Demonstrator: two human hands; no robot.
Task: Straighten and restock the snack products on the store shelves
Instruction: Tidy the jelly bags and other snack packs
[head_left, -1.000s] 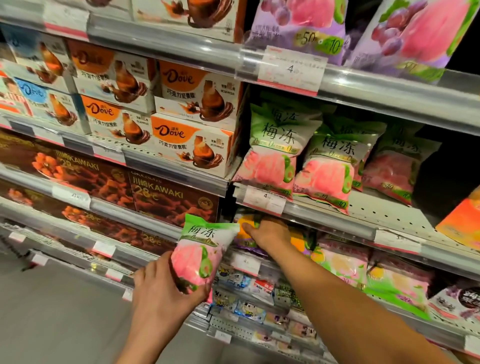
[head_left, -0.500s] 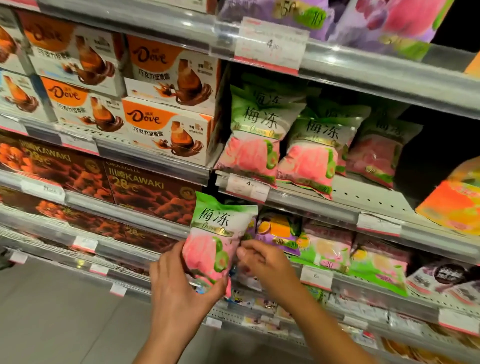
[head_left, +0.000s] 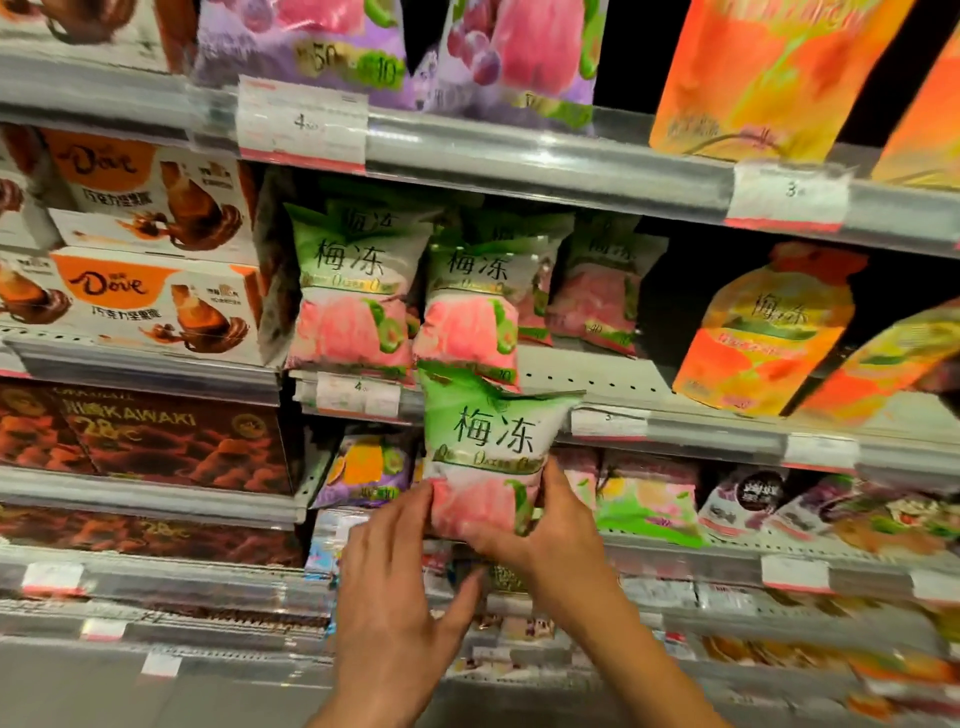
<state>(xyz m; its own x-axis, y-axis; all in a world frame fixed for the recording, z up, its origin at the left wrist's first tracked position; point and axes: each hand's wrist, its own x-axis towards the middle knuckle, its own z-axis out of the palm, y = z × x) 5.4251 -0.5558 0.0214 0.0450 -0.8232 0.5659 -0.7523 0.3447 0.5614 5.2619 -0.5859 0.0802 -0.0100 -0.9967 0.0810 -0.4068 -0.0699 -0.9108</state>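
Observation:
A green, white and pink snack bag (head_left: 488, 457) stands upright in front of the shelves, held at its bottom between both hands. My left hand (head_left: 395, 587) touches its lower left edge with the fingers stretched up. My right hand (head_left: 550, 535) grips the lower right corner, thumb across the front. Its top reaches the edge of the shelf (head_left: 701, 431) where matching bags (head_left: 353, 296) stand in rows, one of them (head_left: 472, 312) just above the held bag.
Orange and white chocolate boxes (head_left: 150, 296) are stacked left of the bags, brown boxes (head_left: 156, 441) below them. Orange pouches (head_left: 763, 332) lean at the right. Mixed fruit bags (head_left: 644, 499) fill the shelf behind my hands. Price tags (head_left: 358, 395) line the rails.
The bag has risen from the lower shelf level toward the row of matching bags. My right hand has taken hold of its lower right corner, and the view has moved closer and to the right.

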